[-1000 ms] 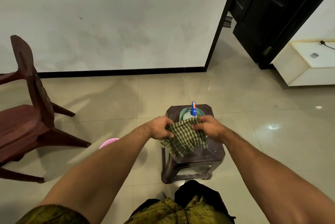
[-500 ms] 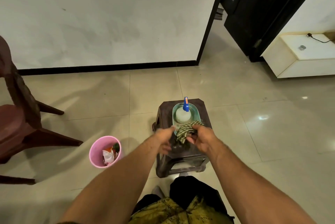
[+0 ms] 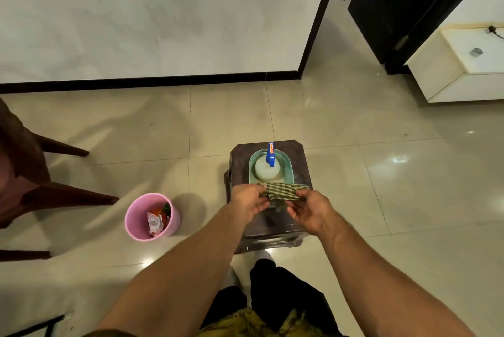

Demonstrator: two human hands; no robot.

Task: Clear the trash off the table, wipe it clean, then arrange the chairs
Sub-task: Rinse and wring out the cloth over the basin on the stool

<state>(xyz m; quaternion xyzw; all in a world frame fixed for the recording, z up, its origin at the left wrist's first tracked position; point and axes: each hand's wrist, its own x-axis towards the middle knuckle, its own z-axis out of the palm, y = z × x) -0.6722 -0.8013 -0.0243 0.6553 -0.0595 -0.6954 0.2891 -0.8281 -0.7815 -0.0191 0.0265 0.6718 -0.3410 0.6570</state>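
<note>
A green checked cloth (image 3: 282, 191) is stretched between my hands above a dark plastic stool (image 3: 240, 162). My left hand (image 3: 249, 200) pinches its left end and my right hand (image 3: 311, 209) holds its right end. Just beyond the cloth, a teal tray (image 3: 286, 166) on the stool holds a white spray bottle (image 3: 266, 170) with a blue nozzle. A pink bin (image 3: 141, 220) with wrappers inside stands on the floor left of the stool. A dark red chair (image 3: 24, 173) is at the left edge, partly cut off.
A white wall with a black skirting runs across the back. A black door (image 3: 403, 3) stands at the upper right, with a white cabinet (image 3: 463, 69) beside it. A glossy tiled floor surrounds the stool. A dark bar (image 3: 32, 325) crosses the lower left corner.
The cloth hung bunched over the stool's front; now it is folded narrower and held flat near the tray. The view has tilted down, bringing the pink bin into sight.
</note>
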